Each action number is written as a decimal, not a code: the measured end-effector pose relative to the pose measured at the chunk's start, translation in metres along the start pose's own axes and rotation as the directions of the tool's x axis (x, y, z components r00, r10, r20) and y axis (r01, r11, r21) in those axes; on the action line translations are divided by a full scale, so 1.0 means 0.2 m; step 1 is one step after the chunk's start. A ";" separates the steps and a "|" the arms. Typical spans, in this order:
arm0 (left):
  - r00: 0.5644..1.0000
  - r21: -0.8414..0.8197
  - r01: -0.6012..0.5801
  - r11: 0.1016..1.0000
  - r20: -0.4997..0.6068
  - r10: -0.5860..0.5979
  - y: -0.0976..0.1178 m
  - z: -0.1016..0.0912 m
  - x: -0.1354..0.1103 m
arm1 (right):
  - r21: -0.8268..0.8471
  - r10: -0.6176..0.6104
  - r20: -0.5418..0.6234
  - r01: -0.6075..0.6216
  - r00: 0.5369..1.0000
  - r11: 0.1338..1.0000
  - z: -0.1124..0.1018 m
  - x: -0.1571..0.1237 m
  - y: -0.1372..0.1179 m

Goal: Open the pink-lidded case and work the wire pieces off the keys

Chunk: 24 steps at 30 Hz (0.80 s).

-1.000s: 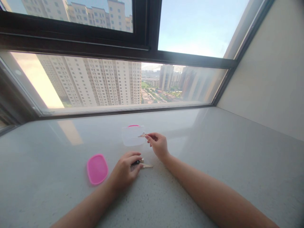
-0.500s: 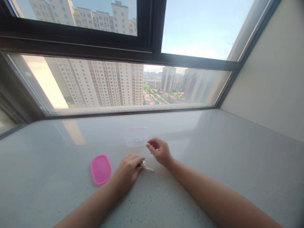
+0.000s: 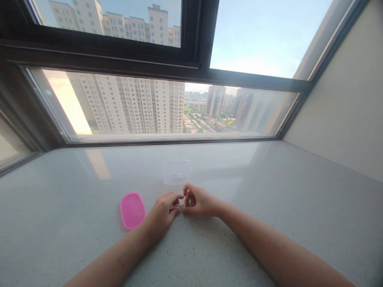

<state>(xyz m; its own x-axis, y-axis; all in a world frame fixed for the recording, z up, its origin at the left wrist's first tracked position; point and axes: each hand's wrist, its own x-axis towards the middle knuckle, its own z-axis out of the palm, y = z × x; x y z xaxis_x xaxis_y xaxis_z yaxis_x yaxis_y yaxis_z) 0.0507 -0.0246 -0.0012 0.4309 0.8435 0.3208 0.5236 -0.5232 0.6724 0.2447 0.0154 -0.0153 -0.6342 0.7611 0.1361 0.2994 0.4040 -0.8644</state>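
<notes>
A small clear plastic box (image 3: 176, 172) stands open on the pale stone sill (image 3: 269, 191), with a thin metal piece lying inside it. Its pink lid (image 3: 132, 210) lies flat to the left. Just in front of the box, my left hand (image 3: 162, 213) rests on the sill with its fingers curled on a bunch of keys (image 3: 177, 207). My right hand (image 3: 198, 200) has come against it, fingertips pinched on the same keys. Most of the bunch is hidden between the two hands.
A wide window with a dark frame (image 3: 167, 71) runs along the back of the sill, with tall buildings beyond. A plain wall (image 3: 344, 103) closes the right side.
My right hand held a small metal piece over the box, let it fall inside, then drew back and down to the keys under my left hand. The view shifted slightly.
</notes>
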 end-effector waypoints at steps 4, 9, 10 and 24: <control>0.996 -0.037 -0.004 0.999 -0.092 0.001 0.00 -0.01 0.00 | 0.158 0.040 -0.028 -0.035 0.999 0.987 -0.02 0.01 0.01; 0.982 -0.074 0.031 0.997 -0.184 -0.044 -0.01 -0.02 0.01 | 0.448 0.146 -0.132 -0.073 0.980 0.891 -0.03 0.03 0.00; 0.980 -0.083 0.038 0.996 -0.193 -0.053 -0.01 -0.02 0.01 | 0.495 0.166 -0.135 -0.079 0.977 0.865 -0.02 0.04 0.00; 0.931 -0.344 0.179 0.922 -0.243 -0.272 -0.05 -0.03 0.03 | 0.811 0.314 -0.055 -0.141 0.948 0.568 0.02 0.03 -0.05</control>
<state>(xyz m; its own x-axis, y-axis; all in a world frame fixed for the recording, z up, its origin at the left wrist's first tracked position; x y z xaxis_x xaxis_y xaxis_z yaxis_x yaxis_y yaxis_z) 0.0438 -0.0146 -0.0024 0.0802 0.9572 0.2780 0.3073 -0.2891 0.9067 0.2355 0.0142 -0.0084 -0.4683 0.8760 -0.1157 -0.3189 -0.2897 -0.9025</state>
